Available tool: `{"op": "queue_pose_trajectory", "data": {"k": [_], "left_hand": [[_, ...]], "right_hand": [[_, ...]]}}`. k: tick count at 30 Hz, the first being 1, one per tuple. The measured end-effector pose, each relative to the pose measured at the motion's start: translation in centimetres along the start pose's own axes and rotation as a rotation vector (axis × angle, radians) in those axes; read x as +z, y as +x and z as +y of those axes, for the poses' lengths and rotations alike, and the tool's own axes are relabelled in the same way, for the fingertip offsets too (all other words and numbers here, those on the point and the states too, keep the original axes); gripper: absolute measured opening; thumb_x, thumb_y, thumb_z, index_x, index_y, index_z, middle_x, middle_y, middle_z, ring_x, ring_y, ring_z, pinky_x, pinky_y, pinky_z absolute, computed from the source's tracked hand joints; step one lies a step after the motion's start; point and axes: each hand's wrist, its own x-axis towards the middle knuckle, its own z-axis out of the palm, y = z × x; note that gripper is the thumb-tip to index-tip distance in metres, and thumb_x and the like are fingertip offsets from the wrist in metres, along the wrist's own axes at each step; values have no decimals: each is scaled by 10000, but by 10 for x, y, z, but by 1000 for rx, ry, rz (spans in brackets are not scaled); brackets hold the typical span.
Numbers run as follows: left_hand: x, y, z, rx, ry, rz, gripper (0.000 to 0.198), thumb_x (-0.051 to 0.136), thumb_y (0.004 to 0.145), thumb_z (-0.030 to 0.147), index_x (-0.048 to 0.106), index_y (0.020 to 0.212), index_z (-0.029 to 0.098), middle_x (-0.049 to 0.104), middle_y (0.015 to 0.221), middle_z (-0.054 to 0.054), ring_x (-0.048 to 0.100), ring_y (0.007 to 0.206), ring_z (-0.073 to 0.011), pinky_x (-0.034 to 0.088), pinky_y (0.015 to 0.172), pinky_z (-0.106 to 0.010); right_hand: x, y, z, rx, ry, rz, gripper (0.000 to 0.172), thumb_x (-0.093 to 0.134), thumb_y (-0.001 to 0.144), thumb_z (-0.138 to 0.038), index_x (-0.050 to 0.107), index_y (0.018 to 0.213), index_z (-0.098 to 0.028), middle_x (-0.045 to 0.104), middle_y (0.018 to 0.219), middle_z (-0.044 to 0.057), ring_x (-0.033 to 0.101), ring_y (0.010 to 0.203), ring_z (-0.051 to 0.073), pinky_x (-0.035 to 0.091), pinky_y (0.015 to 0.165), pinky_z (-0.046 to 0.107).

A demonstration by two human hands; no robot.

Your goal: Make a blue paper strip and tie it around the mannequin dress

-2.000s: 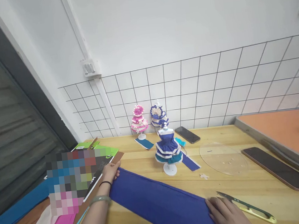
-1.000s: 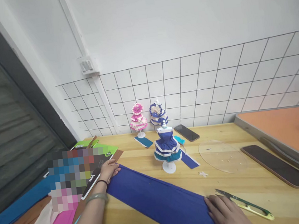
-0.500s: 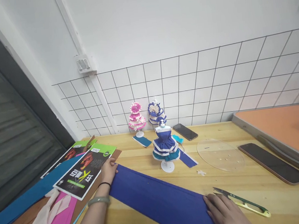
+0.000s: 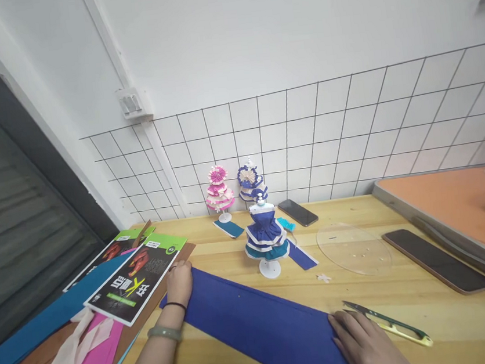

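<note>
Left hand (image 4: pixel 180 283) and right hand (image 4: pixel 368 343) touch blue strip (image 4: pixel 258 323), grips unclear; its long axis slants near-right.

Head view, forward and down over table (image 4: pixel 461 329)

Miniature dress forms (image 4: pixel 266 233), snips (image 4: pixel 392 320) and coloured sheets (image 4: pixel 262 320) suggest a craft workspace.

Left hand (image 4: pixel 181 285) on a dark-blue strip (image 4: pixel 258 323) at bottom centre, right hand (image 4: pixel 368 340) on it at lower right, snips (image 4: pixel 378 314) just beside that hand, dressed miniature mannequin (image 4: pixel 266 233) just below centre, booklet (image 4: pixel 136 280) at lower left
</note>
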Motion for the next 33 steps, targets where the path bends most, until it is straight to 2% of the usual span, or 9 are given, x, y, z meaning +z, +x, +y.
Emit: {"op": "queue_pose_trajectory", "data": {"k": [9,14,18,22,25,33], "left_hand": [[-2,-24,28,-40,99,3,455,394,822,435,668,897,79,632,976,-197,525,1015,-338,348,874,-435],[-5,-31,39,-75,87,-43,649,393,741,605,620,1007,58,590,1087,-236,476,1081,-378,320,882,-501],[-4,-29,47,-111,79,-91,869,387,650,718,553,1108,-1,488,1215,-304,393,1160,-422,259,902,-580],[-2,-25,52,-149,69,-173,1027,389,566,785,479,1190,-26,390,1289,-345,302,1219,-455,174,900,-666],[-1,-21,53,-171,65,-249,1081,390,529,809,437,1235,-9,331,1332,-344,245,1253,-459,132,905,-688],[3,-16,52,-208,26,-325,1169,425,504,803,311,1324,-22,208,1396,-340,164,1290,-460,121,907,-702]], "right_hand": [[-2,2,-2,23,9,5,420,227,958,-326,606,1002,-149,614,924,105,562,849,231,427,746,365],[-4,4,-3,37,17,5,424,224,960,-325,607,1009,-150,615,917,103,563,856,231,429,752,369],[-7,6,-4,57,26,19,423,223,961,-324,606,1009,-151,613,915,105,564,851,227,430,756,368],[-12,7,-5,65,39,-10,403,233,960,-311,602,1008,-157,604,915,101,557,850,221,431,755,365],[-14,8,-6,68,37,-42,392,235,959,-300,593,1021,-150,595,925,105,545,862,224,427,761,369],[-22,16,-9,82,47,-38,429,189,962,-269,596,970,-133,584,873,107,532,814,220,423,715,363]]}}
